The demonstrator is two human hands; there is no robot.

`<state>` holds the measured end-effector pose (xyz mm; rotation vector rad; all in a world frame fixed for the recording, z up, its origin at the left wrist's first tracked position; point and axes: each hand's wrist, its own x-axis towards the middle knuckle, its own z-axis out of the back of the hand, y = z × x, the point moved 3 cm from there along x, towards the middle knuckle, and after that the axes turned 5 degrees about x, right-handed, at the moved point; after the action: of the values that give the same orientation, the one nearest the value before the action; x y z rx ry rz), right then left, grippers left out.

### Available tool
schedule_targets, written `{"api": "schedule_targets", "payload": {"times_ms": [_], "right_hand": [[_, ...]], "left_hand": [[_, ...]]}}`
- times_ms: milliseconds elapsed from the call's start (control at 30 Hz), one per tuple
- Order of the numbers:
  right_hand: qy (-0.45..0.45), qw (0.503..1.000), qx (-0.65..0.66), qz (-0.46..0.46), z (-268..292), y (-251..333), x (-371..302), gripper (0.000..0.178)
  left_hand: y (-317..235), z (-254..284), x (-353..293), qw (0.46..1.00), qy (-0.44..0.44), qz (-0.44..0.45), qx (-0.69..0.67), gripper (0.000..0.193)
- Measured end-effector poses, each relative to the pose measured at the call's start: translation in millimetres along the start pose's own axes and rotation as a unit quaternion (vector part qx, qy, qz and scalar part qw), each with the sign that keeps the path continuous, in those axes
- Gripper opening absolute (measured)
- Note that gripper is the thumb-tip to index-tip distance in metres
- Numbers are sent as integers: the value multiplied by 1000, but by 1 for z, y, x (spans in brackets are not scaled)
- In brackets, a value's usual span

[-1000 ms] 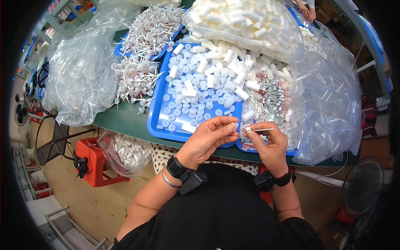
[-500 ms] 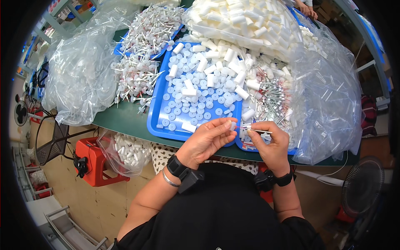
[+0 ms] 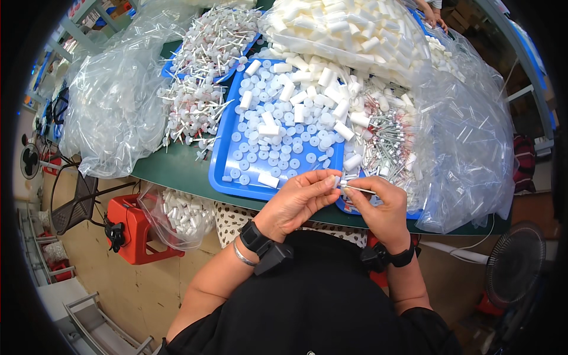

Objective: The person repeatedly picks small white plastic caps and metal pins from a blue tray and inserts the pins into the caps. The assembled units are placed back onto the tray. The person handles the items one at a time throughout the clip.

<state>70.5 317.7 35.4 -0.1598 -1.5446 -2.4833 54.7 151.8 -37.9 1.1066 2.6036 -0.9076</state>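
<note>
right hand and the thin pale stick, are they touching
Touching. The head view shows the right hand pinching the thin pale stick between its thumb and fingers, with no gap at the grip.

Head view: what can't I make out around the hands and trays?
All in the head view:
Pale piece: partly covered by the left hand; too small to read its shape.
Stick: gripped part hidden by the right hand.
Right tray: mostly buried under parts.
Co-worker: cut off by the upper edge.
</note>
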Motion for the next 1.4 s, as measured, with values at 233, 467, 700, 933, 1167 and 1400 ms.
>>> {"api": "schedule_targets", "payload": {"times_ms": [233,467,700,933,1167,1400], "right_hand": [[-12,981,-154,118,1,6,0,16],[12,971,-177,158,1,2,0,18],[11,966,-200,161,-9,-2,-3,9],[19,944,-267,191,-10,-9,-6,22],[53,918,-325,220,-4,-10,-8,29],[50,918,-329,214,-6,-12,-8,28]], "left_hand": [[4,2,1,999,-41,-1,-15,24],[3,1,1,999,-35,-4,-3,24],[8,3,3,1000,-14,-8,-13,23],[18,5,4,998,36,30,-51,22],[19,0,6,999,2,39,-18,21],[18,-4,5,999,5,46,-26,24]]}}
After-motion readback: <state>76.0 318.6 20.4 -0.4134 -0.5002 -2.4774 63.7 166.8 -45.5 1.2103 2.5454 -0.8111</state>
